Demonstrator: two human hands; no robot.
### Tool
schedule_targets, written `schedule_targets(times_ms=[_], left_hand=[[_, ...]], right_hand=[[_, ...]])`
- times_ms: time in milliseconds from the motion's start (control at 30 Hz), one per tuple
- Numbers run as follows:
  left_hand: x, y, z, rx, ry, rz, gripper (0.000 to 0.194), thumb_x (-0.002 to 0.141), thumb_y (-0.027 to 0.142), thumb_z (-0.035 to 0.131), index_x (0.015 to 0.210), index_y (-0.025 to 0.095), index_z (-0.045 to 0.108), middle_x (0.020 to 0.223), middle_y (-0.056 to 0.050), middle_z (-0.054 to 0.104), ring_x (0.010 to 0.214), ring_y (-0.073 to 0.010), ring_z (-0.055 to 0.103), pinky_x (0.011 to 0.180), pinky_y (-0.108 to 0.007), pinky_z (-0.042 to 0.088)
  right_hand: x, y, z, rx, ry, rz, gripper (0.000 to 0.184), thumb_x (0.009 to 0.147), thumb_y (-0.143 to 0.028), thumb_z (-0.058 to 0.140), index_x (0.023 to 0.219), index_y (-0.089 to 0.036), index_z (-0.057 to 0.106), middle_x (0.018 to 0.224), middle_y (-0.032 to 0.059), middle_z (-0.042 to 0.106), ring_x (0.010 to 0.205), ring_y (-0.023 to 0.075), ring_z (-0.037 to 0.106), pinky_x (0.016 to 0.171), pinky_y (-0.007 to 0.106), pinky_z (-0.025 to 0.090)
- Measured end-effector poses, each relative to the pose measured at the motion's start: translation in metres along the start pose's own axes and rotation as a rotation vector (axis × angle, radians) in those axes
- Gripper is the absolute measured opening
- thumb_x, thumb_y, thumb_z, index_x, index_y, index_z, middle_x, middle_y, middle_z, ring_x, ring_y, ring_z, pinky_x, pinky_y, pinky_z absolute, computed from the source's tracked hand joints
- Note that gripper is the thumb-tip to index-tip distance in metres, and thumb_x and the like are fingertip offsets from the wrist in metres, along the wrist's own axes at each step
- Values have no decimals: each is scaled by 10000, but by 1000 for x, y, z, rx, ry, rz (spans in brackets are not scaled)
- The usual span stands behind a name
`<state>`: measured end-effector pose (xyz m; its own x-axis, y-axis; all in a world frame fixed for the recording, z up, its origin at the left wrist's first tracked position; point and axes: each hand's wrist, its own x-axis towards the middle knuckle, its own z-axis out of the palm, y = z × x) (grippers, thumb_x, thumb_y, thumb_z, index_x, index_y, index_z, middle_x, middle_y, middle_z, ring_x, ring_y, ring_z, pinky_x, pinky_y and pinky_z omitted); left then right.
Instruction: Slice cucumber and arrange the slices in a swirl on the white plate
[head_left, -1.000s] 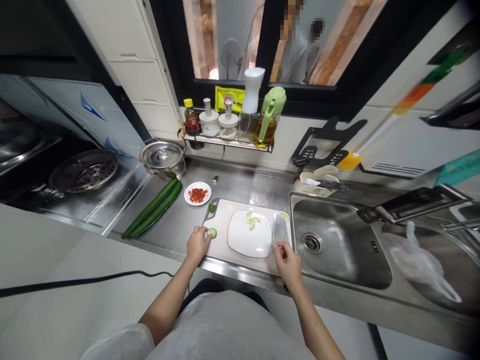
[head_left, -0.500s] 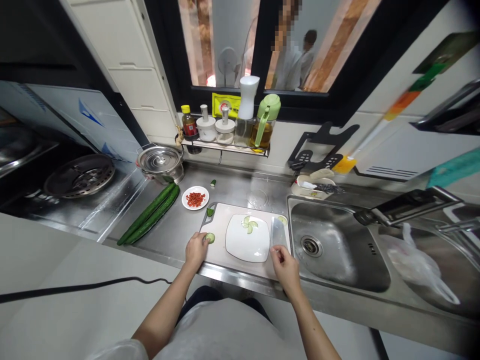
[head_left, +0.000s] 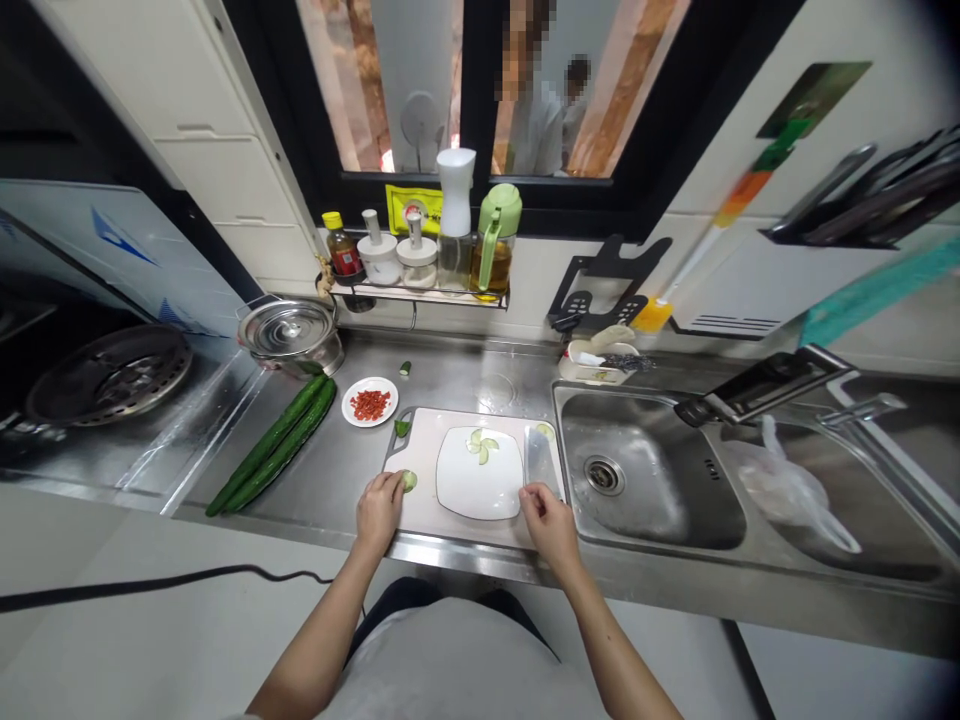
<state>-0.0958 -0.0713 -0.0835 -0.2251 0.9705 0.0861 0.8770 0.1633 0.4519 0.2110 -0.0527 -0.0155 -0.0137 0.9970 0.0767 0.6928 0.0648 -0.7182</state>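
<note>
My left hand (head_left: pixel 379 512) is at the left end of the pale cutting board (head_left: pixel 421 425), its fingers closed on pale green cucumber slices (head_left: pixel 409 480). On the board's middle lies a white square plate (head_left: pixel 477 490) with a few thin cucumber pieces (head_left: pixel 482 444) near its far edge. My right hand (head_left: pixel 550 520) is beside the plate's near right corner, thumb and fingertips pinched together. Whatever they may hold is too small to see. A broad knife blade (head_left: pixel 538 458) lies flat right of the plate, its near end by this hand. Another slice (head_left: pixel 545 431) lies beyond the blade.
Two whole cucumbers (head_left: pixel 277 450) lie on the steel counter at left, near a small dish of chopped red pepper (head_left: pixel 370 403). A lidded pot (head_left: pixel 292 335) stands behind them. To the right is the sink (head_left: pixel 645 480). A seasoning shelf (head_left: pixel 420 293) hangs below the window.
The view has shifted, so the scene sits somewhat further left. My right hand has moved slightly toward the plate's corner. My left hand stays on the cucumber slices.
</note>
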Motion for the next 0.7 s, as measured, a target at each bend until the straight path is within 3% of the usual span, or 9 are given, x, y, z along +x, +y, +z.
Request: schedule_targets(times_ms=[200, 333, 467, 600, 700], left_hand=[[-1, 13, -7, -44, 40, -55, 153, 845, 241, 528, 866, 227, 678, 917, -55, 682, 849, -203, 578, 739, -285, 398], [2, 27, -21, -227, 26, -128, 124, 802, 296, 572, 839, 224, 666, 821, -28, 675, 728, -172, 557, 695, -270, 391], [6, 53, -34, -546, -92, -151, 188, 759, 354, 609, 834, 189, 660, 675, 5, 608, 619, -128, 511, 630, -234, 384], [8, 91, -39, -838, -299, -76, 227, 717, 359, 660, 819, 156, 657, 651, 12, 577, 586, -99, 468, 583, -210, 371], [7, 113, -36, -954, -367, -70, 236, 699, 351, 687, 814, 148, 650, 623, 26, 542, 571, -86, 445, 562, -201, 357]], right_hand=[[3, -5, 2, 19, -12, 7, 316, 875, -463, 446, 777, -203, 597, 509, -41, 428, 500, 133, 454, 519, 242, 299], [5, -13, 5, 83, -19, 21, 289, 876, -443, 461, 775, -204, 589, 517, -45, 420, 505, 131, 450, 522, 245, 308], [10, -28, 8, 152, -73, 4, 230, 872, -395, 488, 859, -198, 606, 589, -26, 501, 556, 137, 487, 561, 254, 360], [14, -49, 12, 205, -223, -134, 284, 856, -359, 544, 1098, -221, 602, 915, 46, 640, 832, 184, 571, 690, 285, 436], [15, -61, 16, 219, -304, -220, 219, 875, -337, 538, 1055, -243, 621, 999, 45, 651, 960, 198, 558, 794, 312, 434]])
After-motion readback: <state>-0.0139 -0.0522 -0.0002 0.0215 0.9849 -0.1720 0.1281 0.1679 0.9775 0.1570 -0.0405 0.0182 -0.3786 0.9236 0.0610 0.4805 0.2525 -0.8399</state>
